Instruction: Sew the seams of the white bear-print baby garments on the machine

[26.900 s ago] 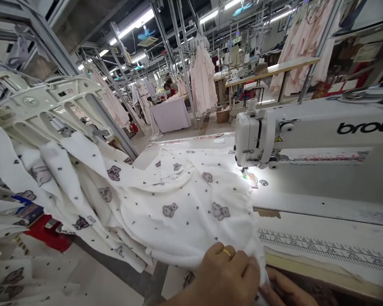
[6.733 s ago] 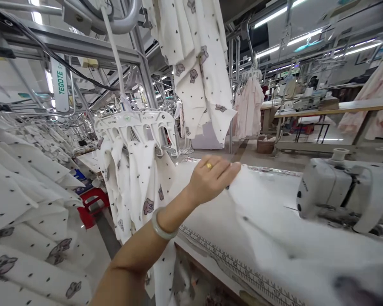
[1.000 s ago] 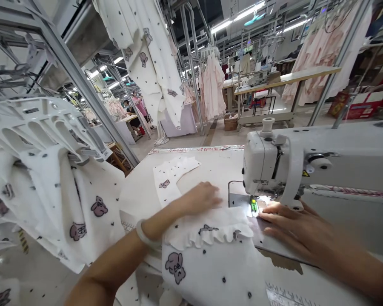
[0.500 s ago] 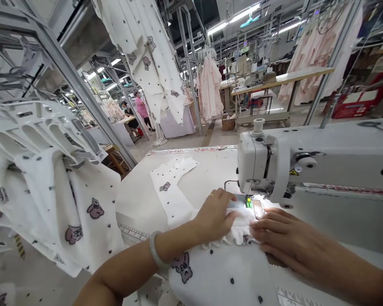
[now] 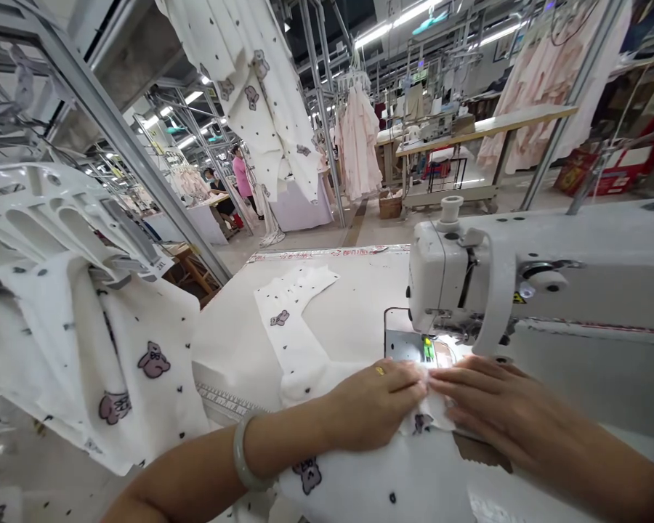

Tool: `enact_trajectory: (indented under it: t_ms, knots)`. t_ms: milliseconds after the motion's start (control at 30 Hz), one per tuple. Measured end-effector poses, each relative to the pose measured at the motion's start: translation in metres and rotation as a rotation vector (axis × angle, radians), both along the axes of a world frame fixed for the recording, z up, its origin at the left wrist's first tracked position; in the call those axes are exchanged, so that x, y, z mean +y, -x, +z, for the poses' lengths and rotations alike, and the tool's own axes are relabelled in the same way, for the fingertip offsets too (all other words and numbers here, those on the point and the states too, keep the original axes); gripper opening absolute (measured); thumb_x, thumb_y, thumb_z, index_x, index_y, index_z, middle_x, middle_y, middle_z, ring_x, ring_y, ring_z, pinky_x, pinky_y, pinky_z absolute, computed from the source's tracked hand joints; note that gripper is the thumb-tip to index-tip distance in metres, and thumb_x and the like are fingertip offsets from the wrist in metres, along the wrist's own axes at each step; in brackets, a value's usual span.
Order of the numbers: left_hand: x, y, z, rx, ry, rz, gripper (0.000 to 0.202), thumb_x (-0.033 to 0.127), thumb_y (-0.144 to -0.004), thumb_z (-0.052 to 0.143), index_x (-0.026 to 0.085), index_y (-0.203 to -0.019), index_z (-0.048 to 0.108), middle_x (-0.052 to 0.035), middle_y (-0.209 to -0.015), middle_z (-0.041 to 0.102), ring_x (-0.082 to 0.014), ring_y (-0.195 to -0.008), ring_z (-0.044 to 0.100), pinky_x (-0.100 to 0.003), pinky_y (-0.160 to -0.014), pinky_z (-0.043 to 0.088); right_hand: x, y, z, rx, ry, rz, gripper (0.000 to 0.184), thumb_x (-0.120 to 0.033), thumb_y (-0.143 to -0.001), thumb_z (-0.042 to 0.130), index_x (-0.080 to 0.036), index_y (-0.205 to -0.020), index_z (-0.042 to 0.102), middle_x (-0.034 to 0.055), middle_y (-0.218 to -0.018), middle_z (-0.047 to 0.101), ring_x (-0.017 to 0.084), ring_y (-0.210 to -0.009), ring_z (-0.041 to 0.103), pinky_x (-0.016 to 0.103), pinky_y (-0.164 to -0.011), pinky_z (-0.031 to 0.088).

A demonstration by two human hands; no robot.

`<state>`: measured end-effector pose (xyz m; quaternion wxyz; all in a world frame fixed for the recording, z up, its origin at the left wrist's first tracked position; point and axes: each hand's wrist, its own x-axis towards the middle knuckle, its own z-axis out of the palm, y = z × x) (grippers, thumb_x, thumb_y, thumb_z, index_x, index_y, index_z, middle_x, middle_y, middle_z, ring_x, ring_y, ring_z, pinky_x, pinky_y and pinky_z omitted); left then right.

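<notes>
White fabric with a bear print (image 5: 354, 483) lies on the sewing machine table, its ruffled part reaching up to the lit needle area (image 5: 441, 352). My left hand (image 5: 378, 403), with a ring and a bangle on the arm, pinches the fabric's edge just in front of the presser foot. Flat on the cloth at the machine's front lies my right hand (image 5: 495, 407), fingers stretched out and their tips close to the left fingertips. The white sewing machine (image 5: 452, 269) stands above both hands. The needle itself is hard to make out.
Another part of bear-print fabric (image 5: 291, 319) lies farther back on the table (image 5: 360, 290). Bear-print garment pieces (image 5: 152, 363) hang from white clips (image 5: 59, 211) at my left. More printed cloth (image 5: 256, 102) hangs ahead. A metal post (image 5: 136, 145) rises at the left.
My left hand has drawn down and in from beside the presser foot, its fingers closing on the fabric edge by the right fingertips. The metal plate beside the foot is now uncovered.
</notes>
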<state>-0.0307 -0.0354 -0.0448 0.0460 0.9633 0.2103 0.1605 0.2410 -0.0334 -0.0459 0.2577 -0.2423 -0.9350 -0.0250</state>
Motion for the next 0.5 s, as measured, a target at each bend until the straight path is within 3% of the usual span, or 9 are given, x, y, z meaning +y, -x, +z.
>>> enact_trajectory:
  t_ms: [133,300,500]
  knots:
    - [0.005,-0.002,-0.001,0.029,0.000,-0.009,0.039,0.011,-0.108,0.040,0.002,-0.139,0.062,-0.0231,-0.144,0.067,-0.0279,-0.141,0.061,-0.044,-0.122,0.050,0.003,0.000,-0.003,-0.023,-0.052,-0.001,0.031,-0.038,-0.111,0.053,-0.029,-0.132,0.074,0.0014,-0.127,0.079,0.023,-0.106,0.078,0.042,-0.093,0.057]
    - [0.020,-0.006,0.002,0.078,0.007,-0.037,0.040,0.007,-0.106,0.041,-0.001,-0.138,0.063,-0.0235,-0.148,0.064,-0.0257,-0.146,0.057,-0.039,-0.127,0.045,0.008,-0.003,-0.010,0.033,-0.122,-0.026,0.041,-0.040,-0.112,0.051,-0.034,-0.151,0.062,-0.0011,-0.129,0.078,0.024,-0.106,0.078,0.042,-0.091,0.052]
    - [0.034,-0.007,0.000,0.097,0.022,-0.007,0.041,0.006,-0.106,0.040,0.004,-0.139,0.063,-0.0210,-0.147,0.066,-0.0247,-0.145,0.058,-0.038,-0.124,0.048,0.011,-0.008,-0.029,0.037,-0.003,-0.169,0.039,-0.049,-0.111,0.050,-0.040,-0.147,0.065,-0.0033,-0.132,0.077,0.025,-0.112,0.076,0.044,-0.102,0.048]
